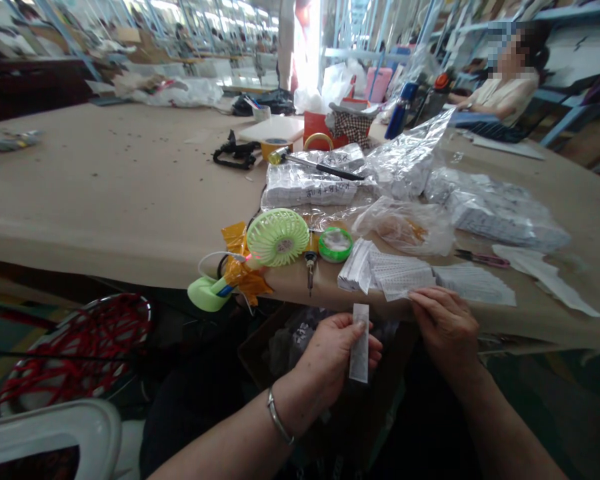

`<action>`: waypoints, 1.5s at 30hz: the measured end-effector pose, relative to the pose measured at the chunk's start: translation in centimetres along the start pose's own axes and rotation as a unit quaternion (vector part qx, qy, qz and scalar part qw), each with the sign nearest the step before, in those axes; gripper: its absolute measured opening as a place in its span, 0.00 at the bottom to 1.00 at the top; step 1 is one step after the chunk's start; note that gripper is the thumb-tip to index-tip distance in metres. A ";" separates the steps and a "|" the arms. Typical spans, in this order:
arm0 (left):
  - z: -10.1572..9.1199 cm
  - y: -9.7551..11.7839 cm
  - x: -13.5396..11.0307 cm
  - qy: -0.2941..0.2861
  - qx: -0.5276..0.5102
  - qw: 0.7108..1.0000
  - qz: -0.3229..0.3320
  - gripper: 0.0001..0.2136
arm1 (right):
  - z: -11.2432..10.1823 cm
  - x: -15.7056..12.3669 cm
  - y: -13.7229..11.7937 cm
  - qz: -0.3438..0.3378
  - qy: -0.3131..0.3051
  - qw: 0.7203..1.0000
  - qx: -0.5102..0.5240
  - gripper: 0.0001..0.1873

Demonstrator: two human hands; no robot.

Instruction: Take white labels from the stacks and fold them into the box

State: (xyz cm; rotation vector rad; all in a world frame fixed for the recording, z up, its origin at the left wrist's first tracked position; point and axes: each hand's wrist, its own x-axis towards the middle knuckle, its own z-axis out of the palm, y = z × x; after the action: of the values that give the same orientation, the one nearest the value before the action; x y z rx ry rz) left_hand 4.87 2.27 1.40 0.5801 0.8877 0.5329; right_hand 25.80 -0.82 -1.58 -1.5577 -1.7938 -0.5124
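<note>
My left hand [330,350] grips a narrow white label strip [360,343] between thumb and fingers, held upright below the table edge. At the table's front edge, my right hand [445,320] has its fingertips pressed together on the near corner of a fanned stack of printed labels [400,270]. Whether a single label is pinched there I cannot make out. A folded bundle of labels [359,267] lies left of the stack, and more labels [475,283] spread out to its right. Beside them sits a round green container [335,244] with something white inside.
A green fan [279,237] is taped at the table edge, near a pointed metal tool [310,273]. Thread snips [483,258] lie right. Behind are plastic-wrapped label bundles [310,183] with a hammer [325,167] on top. Another person [505,87] sits far right.
</note>
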 end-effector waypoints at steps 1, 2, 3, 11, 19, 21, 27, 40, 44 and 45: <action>0.0 0.1 0.0 0.005 0.000 1.000 -0.010 0.07 | -0.2 0.1 0.0 0.007 0.007 1.000 0.013 0.09; 0.0 0.3 0.0 0.005 -0.003 1.000 -0.020 0.07 | -0.4 0.1 -0.1 0.014 0.016 0.999 0.029 0.09; 0.0 0.4 -0.1 0.002 -0.007 0.999 -0.033 0.07 | -0.7 0.2 -0.4 0.018 0.027 0.998 0.048 0.10; 0.3 0.9 -0.4 -0.092 -0.082 0.992 -0.030 0.02 | -1.9 0.8 -6.2 -0.108 -0.082 0.958 0.252 0.11; 0.0 0.6 -0.5 -0.108 -0.083 0.990 -0.039 0.04 | -1.1 -0.2 -6.5 -0.149 -0.099 0.953 0.247 0.09; -0.1 0.3 -0.4 -0.093 -0.080 0.992 -0.037 0.05 | -1.4 -0.4 -6.5 -0.148 -0.109 0.952 0.245 0.10; 0.0 0.6 -0.7 -0.042 -0.037 0.995 -0.080 0.06 | -2.7 -1.3 -2.6 -0.038 -0.043 0.990 0.128 0.24; -0.1 0.0 -0.9 -0.013 0.000 0.996 -0.092 0.05 | -3.8 -4.8 5.5 0.046 -0.029 0.986 -0.155 0.18; 0.0 0.3 -1.0 -0.004 0.002 0.995 -0.095 0.05 | -4.7 -4.1 6.4 0.059 -0.006 0.993 -0.101 0.11; 0.0 0.4 -1.0 -0.003 0.004 0.995 -0.096 0.05 | -4.9 -3.9 6.3 0.070 0.004 0.994 -0.087 0.11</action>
State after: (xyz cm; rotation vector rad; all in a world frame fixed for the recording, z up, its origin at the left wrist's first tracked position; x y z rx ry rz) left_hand 4.30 1.86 2.23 0.4975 0.9291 0.3537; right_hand 33.29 -5.69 -1.97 -1.7839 -1.6558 -0.6192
